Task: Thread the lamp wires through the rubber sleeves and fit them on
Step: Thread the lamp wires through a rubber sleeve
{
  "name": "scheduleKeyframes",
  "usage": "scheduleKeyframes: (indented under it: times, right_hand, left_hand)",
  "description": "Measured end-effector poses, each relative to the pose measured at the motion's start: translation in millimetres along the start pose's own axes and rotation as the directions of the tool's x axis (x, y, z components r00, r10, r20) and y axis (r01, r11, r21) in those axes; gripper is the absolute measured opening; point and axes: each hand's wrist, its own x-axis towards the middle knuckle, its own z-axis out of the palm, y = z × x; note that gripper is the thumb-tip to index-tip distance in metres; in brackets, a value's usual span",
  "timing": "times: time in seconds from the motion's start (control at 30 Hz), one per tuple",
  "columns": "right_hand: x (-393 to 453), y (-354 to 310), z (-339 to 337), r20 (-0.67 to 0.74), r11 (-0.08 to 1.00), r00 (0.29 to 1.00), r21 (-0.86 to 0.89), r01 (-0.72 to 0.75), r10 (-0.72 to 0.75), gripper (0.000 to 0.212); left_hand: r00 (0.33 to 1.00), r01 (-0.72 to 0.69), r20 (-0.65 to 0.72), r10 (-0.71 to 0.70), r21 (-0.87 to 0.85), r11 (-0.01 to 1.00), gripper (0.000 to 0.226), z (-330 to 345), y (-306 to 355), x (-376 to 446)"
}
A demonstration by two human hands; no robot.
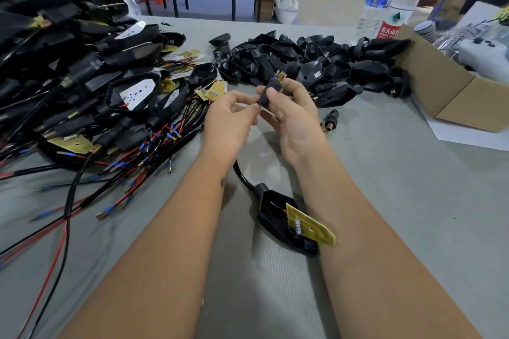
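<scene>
A black rubber sleeve (271, 93) is held upright above the middle of the grey table (385, 201), with brass-coloured wire terminals (281, 74) sticking out of its top end. The right hand (289, 118) grips the sleeve, thumb on its near face and fingers curled round the back. The left hand (230, 118) is just beside it, its thumb and fingertips pinched together at the sleeve's lower end; what they hold there is too small to make out. A black cable (241, 176) comes down from behind the hands and curves to a black lamp housing (278, 220), which lies on the table between the two forearms with a yellow circuit board (309, 224) tilted up out of it. To the left lies a large heap of finished lamps (82, 77), black housings with white and yellow boards and a tangle of red and black wires tipped in blue and brass. Beyond the hands is a pile of empty black housings (303, 60), and one loose black sleeve (330, 118) lies on the table just right of the right wrist. At the right edge stands an open cardboard box (446, 91) on a white sheet, and behind it two clear plastic water bottles (394, 3), one with a blue label and one with a red cap.
</scene>
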Motion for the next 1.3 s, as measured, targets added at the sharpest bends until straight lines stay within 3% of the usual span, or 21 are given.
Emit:
scheduleKeyframes:
  times: [0.5, 0.73, 0.83, 1.13, 1.2, 1.3]
  right_hand:
    - [7.4, 3.8, -3.6, -0.027, 1.0, 1.0, -0.004, -0.006, 0.006, 0.014]
    - [9.7, -6.0, -12.0, -0.157, 0.903, 0.983, 0.43, -0.018, 0.094, 0.004]
    - [8.3, -8.4, -15.2, -0.134, 0.843, 0.986, 0.538, -0.013, 0.1, 0.015]
    - [4.3, -10.2, -12.2, -0.034, 0.938, 0.996, 0.338, -0.071, 0.088, 0.004]
    - [3.7, -10.6, -11.8, -0.024, 0.943, 0.996, 0.325, -0.078, 0.091, 0.011]
    - [3.7, -11.5, -11.6, -0.02, 0.944, 0.996, 0.32, -0.077, 0.088, 0.004]
  left_hand:
    - [0.998, 0.066, -0.023, -0.066, -0.014, 0.998, 0.01, 0.1, 1.5, 4.4]
    - [0.999, -0.007, -0.049, 0.007, -0.003, 1.0, 0.021, -0.2, 0.5, 0.8]
    - [0.997, -0.023, -0.075, 0.025, 0.027, 0.999, 0.023, -0.2, 0.9, 0.8]
    - [0.978, -0.002, -0.206, 0.033, 0.153, 0.988, 0.034, -0.5, -2.1, 2.8]
    - [0.971, 0.007, -0.238, 0.036, 0.175, 0.985, 0.035, -0.9, -1.7, 3.0]
    - [0.965, 0.01, -0.256, 0.047, 0.218, 0.976, 0.034, -1.0, -0.6, 2.3]
